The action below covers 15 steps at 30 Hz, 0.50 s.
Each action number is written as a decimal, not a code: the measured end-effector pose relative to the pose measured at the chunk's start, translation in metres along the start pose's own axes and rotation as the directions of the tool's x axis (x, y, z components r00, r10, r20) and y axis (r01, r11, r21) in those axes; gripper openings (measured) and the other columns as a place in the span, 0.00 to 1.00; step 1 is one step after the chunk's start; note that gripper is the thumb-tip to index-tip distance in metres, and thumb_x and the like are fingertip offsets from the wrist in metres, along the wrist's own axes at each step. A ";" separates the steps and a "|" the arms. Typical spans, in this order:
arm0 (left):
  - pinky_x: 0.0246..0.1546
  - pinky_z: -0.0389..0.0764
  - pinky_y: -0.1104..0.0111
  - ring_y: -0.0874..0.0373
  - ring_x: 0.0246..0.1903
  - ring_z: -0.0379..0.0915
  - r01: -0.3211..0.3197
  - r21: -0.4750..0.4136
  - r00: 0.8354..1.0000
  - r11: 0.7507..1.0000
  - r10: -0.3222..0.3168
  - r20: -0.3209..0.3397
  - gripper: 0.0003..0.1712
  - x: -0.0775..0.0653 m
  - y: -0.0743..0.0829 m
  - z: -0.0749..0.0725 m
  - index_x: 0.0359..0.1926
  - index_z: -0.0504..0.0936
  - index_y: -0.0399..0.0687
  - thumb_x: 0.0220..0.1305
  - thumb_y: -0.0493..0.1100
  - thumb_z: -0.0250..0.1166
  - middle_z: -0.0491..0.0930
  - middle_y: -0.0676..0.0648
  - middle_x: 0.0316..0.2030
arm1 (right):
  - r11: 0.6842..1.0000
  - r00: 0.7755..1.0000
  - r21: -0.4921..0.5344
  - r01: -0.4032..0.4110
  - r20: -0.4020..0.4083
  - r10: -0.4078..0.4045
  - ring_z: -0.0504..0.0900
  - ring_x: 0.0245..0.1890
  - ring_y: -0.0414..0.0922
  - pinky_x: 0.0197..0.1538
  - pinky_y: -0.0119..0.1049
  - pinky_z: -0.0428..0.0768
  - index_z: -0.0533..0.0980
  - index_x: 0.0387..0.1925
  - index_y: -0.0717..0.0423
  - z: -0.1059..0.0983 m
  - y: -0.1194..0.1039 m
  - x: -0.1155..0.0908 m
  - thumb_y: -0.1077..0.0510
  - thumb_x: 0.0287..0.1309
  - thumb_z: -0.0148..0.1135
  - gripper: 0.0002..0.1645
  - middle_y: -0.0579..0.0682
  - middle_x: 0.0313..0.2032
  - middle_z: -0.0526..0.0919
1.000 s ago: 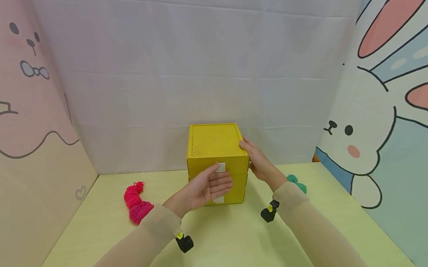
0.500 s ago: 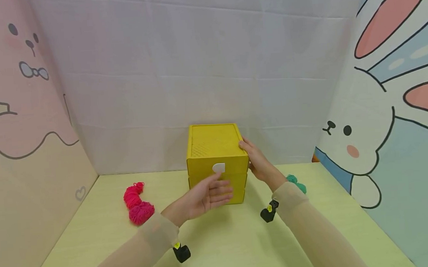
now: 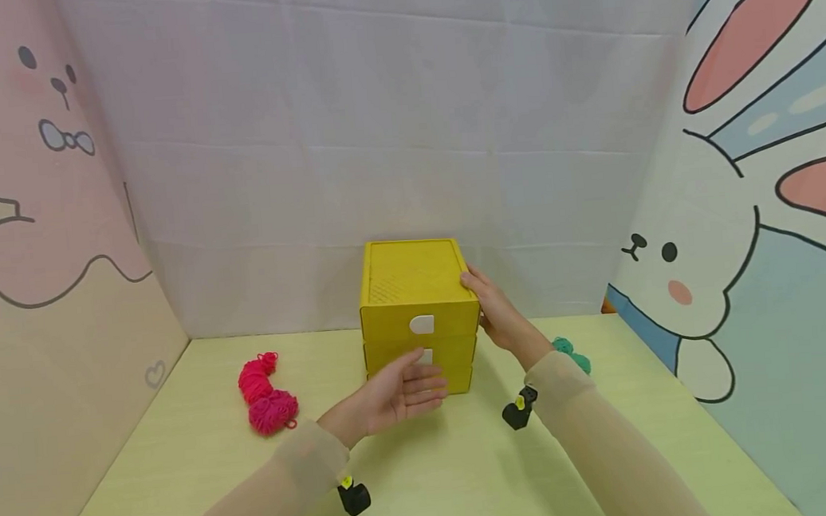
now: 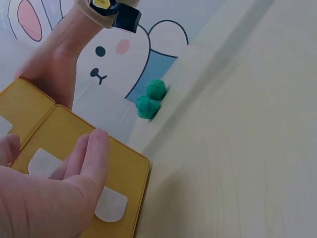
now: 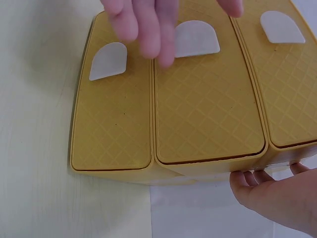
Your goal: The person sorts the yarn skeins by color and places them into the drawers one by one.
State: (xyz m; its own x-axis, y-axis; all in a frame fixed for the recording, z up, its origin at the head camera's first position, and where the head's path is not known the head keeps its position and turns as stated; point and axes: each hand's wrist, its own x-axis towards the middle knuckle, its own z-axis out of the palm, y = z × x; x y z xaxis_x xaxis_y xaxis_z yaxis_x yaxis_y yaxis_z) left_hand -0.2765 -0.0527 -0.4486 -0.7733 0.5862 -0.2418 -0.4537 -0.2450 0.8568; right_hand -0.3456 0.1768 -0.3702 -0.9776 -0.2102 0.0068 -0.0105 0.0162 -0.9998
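Observation:
A yellow box of stacked drawers [image 3: 414, 274] stands against the back wall, with white rounded pull tabs [image 5: 196, 38] on its drawer fronts. All three fronts look shut in the right wrist view. My left hand [image 3: 397, 395] hovers before the lower drawers, fingers extended and palm turned toward the right. It holds nothing and hides part of the lower tabs; whether a fingertip touches the front, I cannot tell. My right hand [image 3: 499, 312] rests on the box's right side, its uppermost digit at the top edge. In the right wrist view, fingertips [image 5: 240, 183] press against that side.
Red and pink yarn balls [image 3: 273, 412] lie at the left of the pale table [image 3: 428, 481]. Green yarn balls [image 3: 571, 356] lie at the right, partly behind my right forearm. A white curtain [image 3: 404, 131] hangs behind; printed cartoon panels [image 3: 696, 294] flank the sides.
My left hand has moved down from the top drawer's tab to the lower drawers, uncovering the top tab. My right hand has stayed on the box's side.

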 end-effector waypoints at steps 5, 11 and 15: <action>0.71 0.73 0.54 0.34 0.76 0.62 -0.004 -0.047 1.000 0.999 0.003 -0.022 0.44 0.006 -0.003 -0.006 0.76 0.64 0.26 0.83 0.62 0.52 0.65 0.27 0.75 | 1.000 1.000 -0.006 0.004 0.007 -0.004 0.53 0.82 0.57 0.80 0.63 0.51 0.43 0.87 0.41 0.001 0.001 0.000 0.42 0.85 0.43 0.41 0.53 0.85 0.47; 0.71 0.73 0.55 0.35 0.75 0.65 -0.007 -0.096 0.998 0.995 0.002 -0.056 0.42 0.012 -0.003 -0.007 0.74 0.66 0.25 0.83 0.60 0.54 0.68 0.28 0.73 | 1.000 1.000 -0.002 0.002 -0.001 -0.002 0.54 0.81 0.57 0.81 0.62 0.52 0.44 0.87 0.40 0.000 0.002 0.001 0.42 0.85 0.43 0.40 0.53 0.85 0.49; 0.70 0.75 0.56 0.38 0.70 0.73 -0.012 -0.110 0.996 0.994 0.002 -0.084 0.40 0.015 -0.004 -0.007 0.72 0.69 0.25 0.82 0.59 0.56 0.71 0.29 0.71 | 1.000 1.000 0.009 0.002 -0.003 -0.002 0.55 0.81 0.56 0.80 0.62 0.52 0.45 0.87 0.40 -0.001 0.003 0.001 0.42 0.85 0.44 0.40 0.52 0.84 0.50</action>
State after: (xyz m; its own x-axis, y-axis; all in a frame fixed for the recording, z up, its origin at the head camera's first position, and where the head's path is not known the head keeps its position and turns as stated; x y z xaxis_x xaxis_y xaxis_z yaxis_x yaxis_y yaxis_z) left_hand -0.2895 -0.0480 -0.4589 -0.8087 0.5190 -0.2770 -0.4907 -0.3355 0.8041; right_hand -0.3470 0.1775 -0.3729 -0.9782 -0.2074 0.0091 -0.0107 0.0065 -0.9999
